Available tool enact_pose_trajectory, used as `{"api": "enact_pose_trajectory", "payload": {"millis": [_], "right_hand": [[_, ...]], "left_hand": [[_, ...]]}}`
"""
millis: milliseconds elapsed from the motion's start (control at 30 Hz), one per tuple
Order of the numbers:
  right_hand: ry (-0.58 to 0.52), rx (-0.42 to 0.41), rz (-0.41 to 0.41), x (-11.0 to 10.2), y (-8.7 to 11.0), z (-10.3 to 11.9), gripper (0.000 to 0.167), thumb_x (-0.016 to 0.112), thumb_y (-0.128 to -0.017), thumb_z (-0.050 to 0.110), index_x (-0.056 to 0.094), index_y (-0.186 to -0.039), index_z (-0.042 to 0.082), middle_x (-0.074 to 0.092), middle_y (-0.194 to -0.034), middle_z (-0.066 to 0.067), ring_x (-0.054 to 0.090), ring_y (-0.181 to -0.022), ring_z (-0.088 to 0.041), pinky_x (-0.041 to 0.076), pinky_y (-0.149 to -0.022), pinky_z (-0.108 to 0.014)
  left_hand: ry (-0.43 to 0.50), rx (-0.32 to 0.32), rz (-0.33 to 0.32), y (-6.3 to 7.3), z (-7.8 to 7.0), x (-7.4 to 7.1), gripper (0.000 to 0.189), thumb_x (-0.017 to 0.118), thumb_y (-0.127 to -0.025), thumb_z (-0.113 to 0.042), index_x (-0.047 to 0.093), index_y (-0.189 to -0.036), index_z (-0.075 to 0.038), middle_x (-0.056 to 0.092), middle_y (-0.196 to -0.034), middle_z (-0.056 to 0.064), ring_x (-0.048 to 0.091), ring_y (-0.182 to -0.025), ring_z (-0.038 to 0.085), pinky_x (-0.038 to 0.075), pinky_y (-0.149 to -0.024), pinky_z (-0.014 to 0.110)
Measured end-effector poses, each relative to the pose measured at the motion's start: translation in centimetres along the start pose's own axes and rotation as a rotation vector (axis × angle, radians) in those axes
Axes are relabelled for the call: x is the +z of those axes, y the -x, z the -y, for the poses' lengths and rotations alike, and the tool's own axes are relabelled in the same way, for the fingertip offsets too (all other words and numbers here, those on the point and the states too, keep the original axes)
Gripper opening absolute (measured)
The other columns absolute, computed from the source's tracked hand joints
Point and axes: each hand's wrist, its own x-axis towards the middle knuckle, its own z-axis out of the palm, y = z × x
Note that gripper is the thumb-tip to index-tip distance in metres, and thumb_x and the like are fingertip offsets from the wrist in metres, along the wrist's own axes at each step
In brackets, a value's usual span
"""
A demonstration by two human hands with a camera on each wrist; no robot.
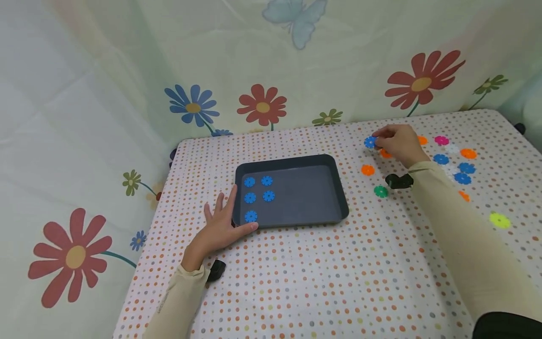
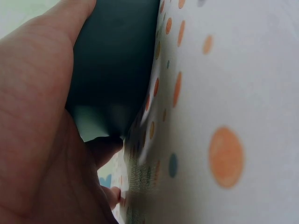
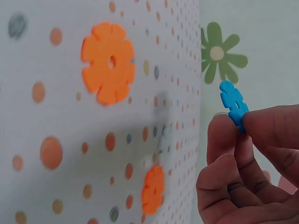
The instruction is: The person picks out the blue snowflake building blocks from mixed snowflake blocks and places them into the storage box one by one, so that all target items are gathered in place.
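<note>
Blue flower-shaped disc: pinched in right hand | splays left hand against dark-grey rectangular tray | inside: five blue discs

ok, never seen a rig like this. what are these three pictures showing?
There's no machine here: a person works bare-handed. The wide picture comes from a head-worn camera looking forward and down; the two close-ups come from cameras on the left and right wrists. A dark tray stands on a dotted cloth, with five blue discs inside. The left hand touches the tray's near-left corner. The right hand pinches another blue disc; loose discs in several colours lie around it.
</note>
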Motion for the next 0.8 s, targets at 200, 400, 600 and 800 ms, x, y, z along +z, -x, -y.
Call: {"api": "enact_pose_trajectory", "payload": {"millis": [200, 400, 600, 800], "right_hand": [[-0.023, -0.011, 0.006, 0.6, 0.1, 1.2, 0.035, 0.057, -0.111, 0.014, 0.063, -0.137, -0.008, 0.066, -0.125, -0.032, 0.060, -0.107, -0.043, 0.052, -0.079, -0.037], [-0.037, -0.037, 0.028, 0.9, 0.2, 1.7, 0.034, 0.058, -0.110, 0.013, 0.064, -0.135, -0.008, 0.068, -0.120, -0.031, 0.060, -0.103, -0.042, 0.052, -0.074, -0.033], [-0.049, -0.079, 0.047, 1.1, 0.7, 2.6, 0.034, 0.058, -0.110, 0.015, 0.066, -0.134, -0.007, 0.069, -0.120, -0.029, 0.062, -0.103, -0.041, 0.053, -0.076, -0.033], [-0.069, -0.098, 0.063, 1.5, 1.4, 3.6, 0.033, 0.058, -0.109, 0.012, 0.067, -0.134, -0.008, 0.068, -0.119, -0.027, 0.061, -0.103, -0.043, 0.053, -0.075, -0.033]], "left_hand": [[0.008, -0.002, 0.001, -0.1, -0.2, -0.1, 0.121, 0.072, -0.093, -0.068, -0.007, -0.174, -0.026, 0.004, -0.179, 0.012, -0.016, -0.163, 0.031, -0.026, -0.117, 0.065], [0.009, -0.001, 0.005, -0.1, -0.2, -0.1, 0.121, 0.071, -0.093, -0.069, -0.008, -0.174, -0.027, 0.004, -0.179, 0.012, -0.017, -0.162, 0.031, -0.026, -0.117, 0.064], [0.008, -0.003, 0.004, 0.0, -0.1, -0.2, 0.121, 0.071, -0.093, -0.069, -0.009, -0.174, -0.027, 0.005, -0.179, 0.011, -0.016, -0.163, 0.030, -0.026, -0.117, 0.064], [0.011, -0.006, 0.001, -0.2, -0.1, 0.0, 0.121, 0.071, -0.093, -0.069, -0.009, -0.174, -0.027, 0.004, -0.179, 0.011, -0.016, -0.163, 0.031, -0.026, -0.117, 0.064]]}}
